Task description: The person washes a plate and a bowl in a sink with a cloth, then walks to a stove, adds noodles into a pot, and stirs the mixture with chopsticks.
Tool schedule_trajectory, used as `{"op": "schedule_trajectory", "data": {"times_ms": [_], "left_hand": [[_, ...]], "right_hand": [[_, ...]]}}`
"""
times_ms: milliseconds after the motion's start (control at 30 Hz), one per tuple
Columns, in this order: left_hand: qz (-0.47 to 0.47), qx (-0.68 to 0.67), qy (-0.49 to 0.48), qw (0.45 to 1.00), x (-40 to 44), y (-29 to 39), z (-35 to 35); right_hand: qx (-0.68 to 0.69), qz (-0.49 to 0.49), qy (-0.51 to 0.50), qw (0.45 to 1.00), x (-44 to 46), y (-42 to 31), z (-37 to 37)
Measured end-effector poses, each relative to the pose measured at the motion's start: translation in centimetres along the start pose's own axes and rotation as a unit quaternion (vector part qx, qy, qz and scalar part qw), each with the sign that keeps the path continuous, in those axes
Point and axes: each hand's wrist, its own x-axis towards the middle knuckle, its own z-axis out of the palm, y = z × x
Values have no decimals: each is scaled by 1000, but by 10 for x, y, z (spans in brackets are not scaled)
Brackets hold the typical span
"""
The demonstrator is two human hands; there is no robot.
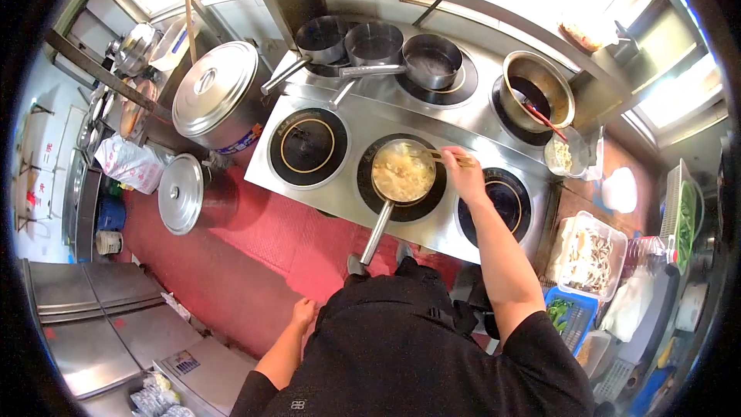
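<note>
My right hand (463, 177) is closed around a pair of chopsticks (457, 157), their tips reaching into a saucepan at its right rim. The saucepan (384, 225) sits on the front middle burner, its metal handle pointing toward my body. Inside it is pale yellowish food in liquid (403, 173), with the details blurred. Low at my side, away from the stove, hangs my left hand (304, 313), its fingers curled in with nothing visible in them.
Three dark saucepans (373, 44) and a deep metal pot (519, 71) with a red-handled utensil stand on the back burners. Tall lidded pots (214, 86) are at the left. On the right are a tub of sliced mushrooms (593, 253) and a blue basket of greens (580, 323).
</note>
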Motion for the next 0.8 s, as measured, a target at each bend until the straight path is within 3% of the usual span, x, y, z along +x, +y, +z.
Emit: {"op": "schedule_trajectory", "data": {"times_ms": [100, 167, 233, 333, 400, 567, 633, 800], "left_hand": [[51, -87, -27, 995, 48, -22, -7], [50, -76, -15, 996, 35, 4, -11], [48, -66, -4, 997, 28, 20, -13], [50, -95, -6, 994, 32, 19, -12], [44, -118, -8, 992, 35, 10, -17], [32, -71, -12, 997, 36, -11, -30], [3, -29, -5, 1000, 32, -9, -35], [-22, -59, -15, 998, 30, -10, -43]], "right_hand": [[89, -11, -33, 995, -7, 9, 46], [100, -23, -44, 994, -20, 17, 63], [-42, -38, -85, 995, -38, 17, 64], [-67, -3, -119, 991, -62, 12, 38], [26, 36, -128, 991, -70, 10, 17], [-20, 30, -16, 999, -56, 23, 7], [51, -45, 67, 995, -49, 32, 37], [30, -50, -19, 998, -64, 21, 65]]}}
